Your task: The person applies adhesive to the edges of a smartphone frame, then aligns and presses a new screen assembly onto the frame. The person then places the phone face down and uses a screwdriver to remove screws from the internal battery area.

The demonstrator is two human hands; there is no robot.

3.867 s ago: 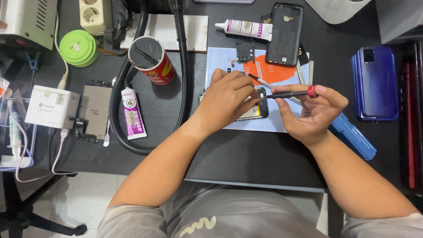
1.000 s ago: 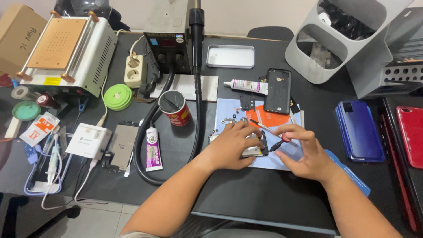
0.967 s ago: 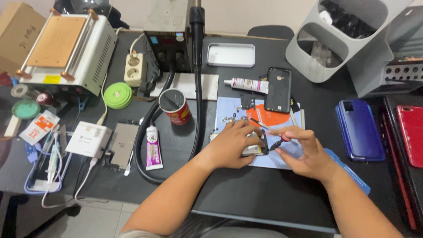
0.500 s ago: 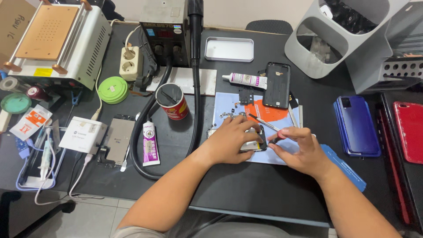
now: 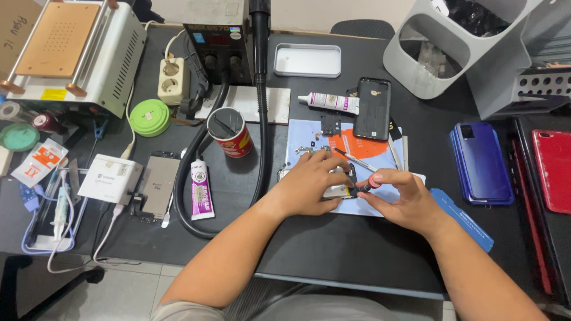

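The left hand lies palm down on an opened phone, with the fingers curved and pressed on it so that most of the phone is hidden; only its right edge and a pale part inside show between the two hands. The right hand is just beside it, and its thumb and fingers are pinching a small screwdriver with a red cap, whose dark tip touches the phone at the right edge. The phone rests on a light blue work mat near the middle of the black table. On this mat there are also tweezers, some tiny dark parts near the upper left corner, and an orange round patch. A black phone back cover lies at the top edge of the mat, and a white glue tube is just to its left. To the left of the hands stand a red can with tools in it and a thick black hose which runs down from a hot air station. A second tube with a purple label lies beside the hose. Well apart on the right lie a blue phone and a red phone.
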